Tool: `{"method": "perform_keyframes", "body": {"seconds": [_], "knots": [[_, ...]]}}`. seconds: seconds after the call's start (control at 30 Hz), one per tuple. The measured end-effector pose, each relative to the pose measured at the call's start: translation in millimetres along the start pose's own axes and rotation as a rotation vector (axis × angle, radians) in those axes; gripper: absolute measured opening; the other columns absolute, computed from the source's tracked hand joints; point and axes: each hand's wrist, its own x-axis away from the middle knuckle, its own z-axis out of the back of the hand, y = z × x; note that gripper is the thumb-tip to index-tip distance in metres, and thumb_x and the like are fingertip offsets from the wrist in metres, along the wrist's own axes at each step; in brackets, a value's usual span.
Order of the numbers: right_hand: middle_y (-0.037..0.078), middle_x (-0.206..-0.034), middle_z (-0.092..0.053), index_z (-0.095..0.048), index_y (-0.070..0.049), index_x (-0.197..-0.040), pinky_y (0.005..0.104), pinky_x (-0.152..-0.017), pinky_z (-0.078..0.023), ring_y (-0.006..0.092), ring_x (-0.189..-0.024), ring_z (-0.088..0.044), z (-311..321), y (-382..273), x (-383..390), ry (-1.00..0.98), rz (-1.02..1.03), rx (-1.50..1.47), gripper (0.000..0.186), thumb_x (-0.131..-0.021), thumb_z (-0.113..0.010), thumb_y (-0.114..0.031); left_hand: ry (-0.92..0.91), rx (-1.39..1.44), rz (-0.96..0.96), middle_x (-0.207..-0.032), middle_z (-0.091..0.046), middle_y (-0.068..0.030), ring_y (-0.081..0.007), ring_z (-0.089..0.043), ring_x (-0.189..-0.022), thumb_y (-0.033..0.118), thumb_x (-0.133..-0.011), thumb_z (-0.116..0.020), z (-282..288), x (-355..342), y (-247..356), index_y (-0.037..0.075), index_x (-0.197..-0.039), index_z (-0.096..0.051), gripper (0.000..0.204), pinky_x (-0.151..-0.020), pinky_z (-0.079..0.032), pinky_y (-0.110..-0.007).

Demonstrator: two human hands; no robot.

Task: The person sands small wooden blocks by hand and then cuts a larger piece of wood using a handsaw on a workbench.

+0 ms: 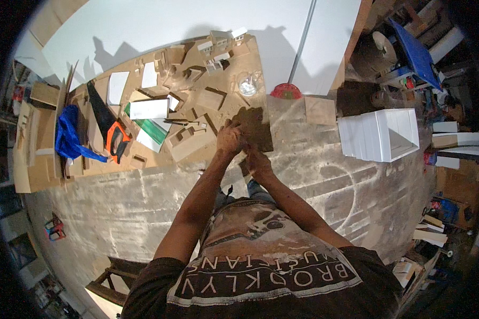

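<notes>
My left hand (230, 139) and my right hand (258, 164) are close together at the near right corner of a wooden work board (189, 154), in deep shadow. Both have curled fingers; whatever they hold is hidden or too small to make out. Just left of my left hand lie a pale block (183, 143) and small wooden offcuts (197, 125). Farther back on the board stands a round, pale, shiny container (247, 86). A saw with an orange handle (117, 141), blue cloth (69, 133) and white and green pieces (149, 109) lie to the left.
Small block models (218, 45) stand at the board's back, before a white panel (303, 32). A red scoop-like object (285, 91) sits beyond the right edge. A white box (378, 135) stands on the worn floor (324, 186) at right, near cluttered shelving and blue boards (415, 50).
</notes>
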Motion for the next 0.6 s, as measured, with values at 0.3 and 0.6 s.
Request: {"method": "perform_keyframes", "body": {"seconds": [0.3,0.6], "knots": [[0.027,-0.085,-0.066,-0.036,0.008,-0.133,0.0534,-0.068,-0.053,0.0449,-0.079,-0.066,12.8,26.7,24.1,0.037,0.048,0.005,0.050,-0.094,-0.053,-0.019,-0.094,0.889,0.515,-0.088,-0.073,-0.0080,-0.0225,-0.067,-0.073,0.019,-0.089,-0.070,21.8,-22.9,-2.8,-0.002,-0.099,-0.073,0.023,-0.071,-0.055,-0.036],[-0.002,-0.061,-0.047,-0.059,-0.004,-0.103,0.0269,-0.046,-0.041,0.0075,-0.050,-0.048,64.2,29.0,28.4,0.147,0.045,-0.815,0.019,-0.099,-0.060,-0.022,0.011,1.616,0.586,-0.092,-0.068,-0.0006,-0.0122,-0.063,-0.084,0.020,-0.094,-0.068,80.3,18.2,31.7,0.006,-0.104,-0.069,0.017,-0.072,-0.049,-0.029]]}}
